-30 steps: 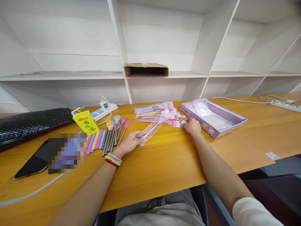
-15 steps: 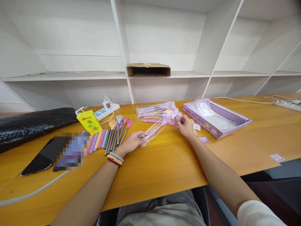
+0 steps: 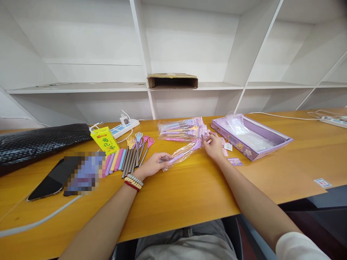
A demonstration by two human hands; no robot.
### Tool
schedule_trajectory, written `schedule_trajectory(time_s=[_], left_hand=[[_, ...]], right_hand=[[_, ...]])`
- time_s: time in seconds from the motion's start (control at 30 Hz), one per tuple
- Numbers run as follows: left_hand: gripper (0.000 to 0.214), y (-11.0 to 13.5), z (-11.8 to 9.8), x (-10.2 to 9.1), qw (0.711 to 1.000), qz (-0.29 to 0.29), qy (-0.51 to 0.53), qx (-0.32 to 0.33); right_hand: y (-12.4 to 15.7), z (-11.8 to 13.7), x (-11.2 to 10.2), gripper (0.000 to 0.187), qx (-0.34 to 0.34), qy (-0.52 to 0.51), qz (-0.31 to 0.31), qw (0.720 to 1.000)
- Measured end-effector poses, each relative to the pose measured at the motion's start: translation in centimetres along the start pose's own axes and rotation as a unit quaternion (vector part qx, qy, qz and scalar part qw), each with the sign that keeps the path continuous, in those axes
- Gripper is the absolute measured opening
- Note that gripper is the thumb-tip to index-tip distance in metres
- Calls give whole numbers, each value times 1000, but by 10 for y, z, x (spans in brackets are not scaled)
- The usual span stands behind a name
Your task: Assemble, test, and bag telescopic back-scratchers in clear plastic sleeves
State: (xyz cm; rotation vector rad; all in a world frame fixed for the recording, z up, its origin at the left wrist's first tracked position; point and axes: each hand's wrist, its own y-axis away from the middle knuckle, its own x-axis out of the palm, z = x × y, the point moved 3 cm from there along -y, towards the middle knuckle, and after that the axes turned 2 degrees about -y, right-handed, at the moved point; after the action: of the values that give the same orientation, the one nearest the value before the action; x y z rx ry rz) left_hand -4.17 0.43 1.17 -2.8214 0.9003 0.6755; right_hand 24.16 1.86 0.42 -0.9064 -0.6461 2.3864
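- From here I see the left hand [image 3: 155,164] clamped on the near end of a clear bag [image 3: 186,152], with a purple back scratcher [image 3: 177,158] lying inside it; the grip there probably steadies the slippery plastic, keeping the scratcher from sliding.
- The right hand [image 3: 213,146] stands apart from the left, at the bag's far end, by the clawed head; its fingertips look pinched on a small card, though it is too small to tell for sure, or to say whether the card is inside the bag.
- Bag and scratcher slant just above or on the surface [image 3: 179,196], between the two hands, perhaps so both ends stay within reach.
- Loose cards [image 3: 234,161] lie just beside the right wrist, likely handy for that hand.
- On the left, coloured handles [image 3: 116,160] lie side by side next to metal rods with claw heads [image 3: 135,153], seemingly sorted by part.
- Beyond the hands, a pile of filled bags [image 3: 180,130] holds more scratchers, heads mostly pointing right.
- The purple box [image 3: 235,141] is open, with clear plastic [image 3: 238,125] heaped inside it and partly over its far rim.
- On the shelf, a cardboard box [image 3: 172,76] faces outward; its inside is too dark to read.
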Motion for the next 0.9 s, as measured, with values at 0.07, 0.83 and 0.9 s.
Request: schedule_trajectory(time_s=[0.07,0.83,0.9], left_hand=[[40,0,1,-1,1000,6,14,-3],[42,-5,9,-5,999,-7,31,-13],[41,-5,7,-5,1000,-11,21,-13]], right_hand=[[-2,-3,-1,16,34,-29,13,999],[0,2,-4,16,-15,-73,48,996],[1,0,-5,16,9,-32,37,999]])
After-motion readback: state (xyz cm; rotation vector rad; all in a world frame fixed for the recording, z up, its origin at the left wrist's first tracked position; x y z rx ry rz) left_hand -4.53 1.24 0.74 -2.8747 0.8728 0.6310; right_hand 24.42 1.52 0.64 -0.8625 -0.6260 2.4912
